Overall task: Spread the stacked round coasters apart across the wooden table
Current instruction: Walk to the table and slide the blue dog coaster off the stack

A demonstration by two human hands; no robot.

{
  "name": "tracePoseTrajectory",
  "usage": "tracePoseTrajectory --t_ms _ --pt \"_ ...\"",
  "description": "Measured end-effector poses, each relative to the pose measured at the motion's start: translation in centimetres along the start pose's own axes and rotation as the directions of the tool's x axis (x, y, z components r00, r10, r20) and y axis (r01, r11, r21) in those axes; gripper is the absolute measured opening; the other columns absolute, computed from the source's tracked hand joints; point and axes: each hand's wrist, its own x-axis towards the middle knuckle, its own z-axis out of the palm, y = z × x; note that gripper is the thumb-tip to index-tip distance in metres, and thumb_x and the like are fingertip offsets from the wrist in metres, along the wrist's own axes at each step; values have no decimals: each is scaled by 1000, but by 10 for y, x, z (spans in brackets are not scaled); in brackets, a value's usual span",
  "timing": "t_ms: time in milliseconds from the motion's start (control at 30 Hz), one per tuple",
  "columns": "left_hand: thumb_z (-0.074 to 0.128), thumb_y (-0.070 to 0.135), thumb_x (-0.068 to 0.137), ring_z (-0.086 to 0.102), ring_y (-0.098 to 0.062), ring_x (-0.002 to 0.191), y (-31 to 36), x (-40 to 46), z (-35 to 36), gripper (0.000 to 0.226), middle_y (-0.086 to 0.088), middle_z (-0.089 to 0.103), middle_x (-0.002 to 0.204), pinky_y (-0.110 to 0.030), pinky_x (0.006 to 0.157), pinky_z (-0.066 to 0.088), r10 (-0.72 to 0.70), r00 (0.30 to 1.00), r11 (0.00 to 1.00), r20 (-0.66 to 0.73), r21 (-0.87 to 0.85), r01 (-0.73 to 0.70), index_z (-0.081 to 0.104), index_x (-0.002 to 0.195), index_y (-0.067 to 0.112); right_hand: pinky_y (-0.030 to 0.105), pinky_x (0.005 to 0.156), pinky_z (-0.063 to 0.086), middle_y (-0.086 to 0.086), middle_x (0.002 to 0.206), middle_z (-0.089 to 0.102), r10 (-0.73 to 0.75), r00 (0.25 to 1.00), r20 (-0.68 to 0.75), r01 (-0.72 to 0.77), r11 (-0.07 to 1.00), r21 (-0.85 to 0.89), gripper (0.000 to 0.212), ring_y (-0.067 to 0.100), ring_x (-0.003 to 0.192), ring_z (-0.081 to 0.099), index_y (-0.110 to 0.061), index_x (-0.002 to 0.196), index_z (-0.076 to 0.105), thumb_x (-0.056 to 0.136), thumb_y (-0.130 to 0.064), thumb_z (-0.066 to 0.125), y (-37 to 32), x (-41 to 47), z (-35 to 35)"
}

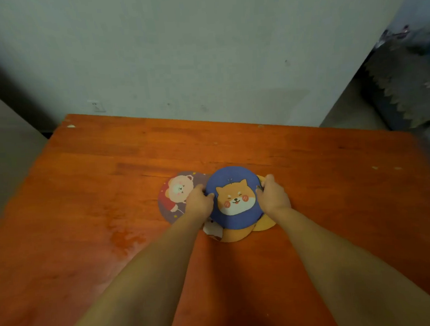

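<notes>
A blue round coaster (234, 184) with a cartoon dog face lies on top of a small pile in the middle of the wooden table (109, 184). My left hand (198, 201) grips its left rim and my right hand (272, 196) grips its right rim. Under it, orange coasters (238, 234) stick out at the near and right sides; a white patch shows at the near left. A mauve coaster (173, 195) with a bear picture lies flat to the left, partly under my left hand and touching the blue one.
A pale wall (202, 62) stands right behind the table's far edge. A grey surface (4, 155) flanks the table on the left. Dark clutter (405, 83) sits on the floor past the right corner. Bare wood surrounds the pile.
</notes>
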Motion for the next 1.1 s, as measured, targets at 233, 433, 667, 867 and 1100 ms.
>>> tracePoseTrajectory --t_ms 233,433,667,867,1100 --pt "53 12 95 49 -28 78 -40 -17 -78 16 -7 53 78 -38 71 41 9 997 990 -73 -142 -19 51 81 7 38 56 33 -1 70 37 -201 979 21 202 979 -15 16 21 59 37 -16 93 33 99 -20 47 -63 -34 21" --pt "54 12 94 45 -28 73 -125 -34 -174 37 -5 44 65 -41 70 39 -21 996 997 -90 -78 14 36 62 15 33 51 29 -1 68 36 -199 977 78 197 980 25 17 18 56 35 -18 95 31 100 -21 47 -142 -90 102" --pt "58 13 93 44 -27 66 -238 -56 -280 40 -9 44 61 -38 66 40 -117 988 993 -105 -13 116 36 59 12 36 63 35 -3 69 40 -182 978 99 171 979 111 18 24 71 43 -13 89 37 97 -19 51 -223 -162 211" --pt "59 11 91 48 -27 72 -279 -56 -305 41 -8 44 58 -37 67 40 -109 987 993 -115 30 113 35 58 13 34 64 35 2 78 47 -137 987 86 125 984 125 15 24 75 47 -13 89 38 96 -17 52 -248 -185 252" --pt "54 14 93 58 -37 87 -275 -47 -277 27 -17 62 82 -45 77 47 -34 997 968 -63 245 48 49 67 9 36 64 32 -3 73 40 -54 997 55 51 997 53 16 24 74 40 -15 90 35 97 -17 50 -227 -184 266"
